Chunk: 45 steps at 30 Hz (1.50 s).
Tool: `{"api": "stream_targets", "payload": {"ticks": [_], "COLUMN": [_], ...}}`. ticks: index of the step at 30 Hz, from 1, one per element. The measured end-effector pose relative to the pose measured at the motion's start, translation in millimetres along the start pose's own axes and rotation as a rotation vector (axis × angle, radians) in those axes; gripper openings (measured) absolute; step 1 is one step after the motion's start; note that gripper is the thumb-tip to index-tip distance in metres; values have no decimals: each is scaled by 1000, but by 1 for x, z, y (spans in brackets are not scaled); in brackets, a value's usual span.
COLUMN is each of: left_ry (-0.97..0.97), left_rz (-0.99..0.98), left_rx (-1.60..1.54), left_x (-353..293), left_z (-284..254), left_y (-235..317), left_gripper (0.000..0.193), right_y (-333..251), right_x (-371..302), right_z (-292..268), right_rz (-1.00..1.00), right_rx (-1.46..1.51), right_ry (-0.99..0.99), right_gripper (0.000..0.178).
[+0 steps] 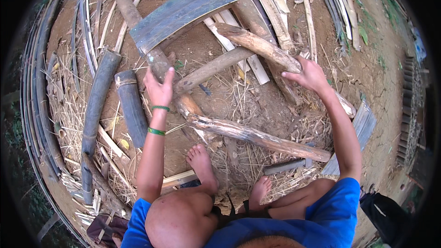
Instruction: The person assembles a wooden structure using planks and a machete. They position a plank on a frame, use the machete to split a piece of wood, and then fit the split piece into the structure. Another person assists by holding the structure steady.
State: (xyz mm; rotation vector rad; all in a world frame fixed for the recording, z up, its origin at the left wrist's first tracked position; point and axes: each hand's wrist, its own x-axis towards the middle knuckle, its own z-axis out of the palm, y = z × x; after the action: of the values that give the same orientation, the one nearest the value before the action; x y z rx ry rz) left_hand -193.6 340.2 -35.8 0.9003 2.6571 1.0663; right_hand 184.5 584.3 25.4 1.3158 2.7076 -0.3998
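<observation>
In front of me lies a log frame with a curved panel of dark split-bamboo slats fixed across its two side logs. A thinner round crosspiece joins the sides lower down. My left hand is closed around the left side log, just beside the crosspiece's end. With its fingers wrapped round one end, my right hand grips a peeled brown log. That log slants over the frame's right side log, its far end below the panel. Whether the two logs touch is unclear.
A pale, weathered log lies across the ground before my bare feet. Dark bamboo lengths lie at the left, near long bundled poles. Split strips and straw scatter over the soil. A grey bamboo slat lies right.
</observation>
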Motion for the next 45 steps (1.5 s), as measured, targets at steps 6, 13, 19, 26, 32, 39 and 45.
{"api": "stream_targets", "payload": {"ticks": [6,13,19,26,32,39,45], "left_ry": [-243,-138,-902,-1030,-1067,-1074,-978], "left_rz": [391,267,-238,-764,-811,-846,-831], "left_rx": [152,-268,-592,-865,-854,-877,-951], "left_x": [-58,-159,-229,-218,-217,-201,-203], "left_z": [-30,-28,42,78,94,107,109], "left_y": [21,20,55,73,80,92,103], "left_gripper": [72,39,43,43,51,58,51], "right_y": [-7,38,49,211,376,392,404], "right_x": [1,15,-13,-164,-399,-438,-441], "right_z": [8,-4,2,-6,95,159,159], "right_rz": [-13,67,-8,415,1433,1501,1397], "right_rx": [31,44,152,-85,242,675,707], "right_ry": [-45,66,323,736,392,357,400], "right_gripper": [86,87,70,70,104,107,112]}}
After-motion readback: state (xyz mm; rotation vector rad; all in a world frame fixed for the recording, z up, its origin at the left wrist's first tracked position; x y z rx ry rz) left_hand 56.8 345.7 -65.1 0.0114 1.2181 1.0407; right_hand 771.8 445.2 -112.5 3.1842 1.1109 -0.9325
